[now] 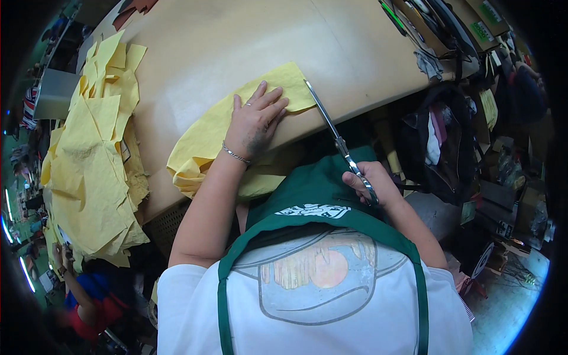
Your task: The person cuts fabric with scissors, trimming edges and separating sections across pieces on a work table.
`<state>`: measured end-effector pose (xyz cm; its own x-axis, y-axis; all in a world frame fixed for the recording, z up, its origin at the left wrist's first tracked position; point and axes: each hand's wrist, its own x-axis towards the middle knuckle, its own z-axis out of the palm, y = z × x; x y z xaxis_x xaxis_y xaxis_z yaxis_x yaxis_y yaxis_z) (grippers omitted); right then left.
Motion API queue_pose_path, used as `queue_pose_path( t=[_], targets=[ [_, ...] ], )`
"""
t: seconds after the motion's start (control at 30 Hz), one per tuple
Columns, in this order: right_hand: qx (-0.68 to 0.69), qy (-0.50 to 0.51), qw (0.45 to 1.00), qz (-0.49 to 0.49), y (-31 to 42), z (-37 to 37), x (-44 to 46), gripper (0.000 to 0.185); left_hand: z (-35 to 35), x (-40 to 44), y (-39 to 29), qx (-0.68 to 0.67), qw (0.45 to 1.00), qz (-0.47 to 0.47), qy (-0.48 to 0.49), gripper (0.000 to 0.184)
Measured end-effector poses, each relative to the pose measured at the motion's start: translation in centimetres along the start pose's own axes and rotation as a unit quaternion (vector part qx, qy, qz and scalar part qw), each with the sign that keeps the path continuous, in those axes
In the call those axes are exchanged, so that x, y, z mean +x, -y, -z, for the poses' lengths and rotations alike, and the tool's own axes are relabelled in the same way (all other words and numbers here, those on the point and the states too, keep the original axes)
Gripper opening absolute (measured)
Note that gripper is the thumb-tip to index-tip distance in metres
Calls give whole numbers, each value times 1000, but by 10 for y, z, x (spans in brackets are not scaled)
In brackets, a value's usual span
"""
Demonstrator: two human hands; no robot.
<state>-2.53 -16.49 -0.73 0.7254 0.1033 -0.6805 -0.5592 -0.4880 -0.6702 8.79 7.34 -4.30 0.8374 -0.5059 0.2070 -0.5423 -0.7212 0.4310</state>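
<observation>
A piece of yellow cloth (204,130) lies along the front edge of the table, its near part folded and hanging over. My left hand (255,121) rests flat on it, fingers spread. In my right hand (378,180) is a pair of long metal scissors (341,145), gripped by the handles in front of my green apron (296,192). The blades point up and away, with their tips at the cloth's right end. They look nearly closed, and I cannot tell whether cloth is between them.
A heap of yellow cloth pieces (89,160) hangs over the table's (207,41) left side. Cables and boxes (473,23) crowd the far right corner. An open dark bag (441,145) is below the right edge. Another person (89,302) is at lower left.
</observation>
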Motion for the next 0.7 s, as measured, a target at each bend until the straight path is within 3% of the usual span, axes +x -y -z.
queue_pose_path(
  t=[0.3, 0.7],
  targets=[
    [21, 68, 997, 25, 6, 7, 25, 71, 4, -1, -1, -6, 999, -27, 25, 24],
    [22, 8, 1000, 5, 9, -3, 23, 65, 5, -1, -1, -9, 999, -27, 31, 25]
  ],
)
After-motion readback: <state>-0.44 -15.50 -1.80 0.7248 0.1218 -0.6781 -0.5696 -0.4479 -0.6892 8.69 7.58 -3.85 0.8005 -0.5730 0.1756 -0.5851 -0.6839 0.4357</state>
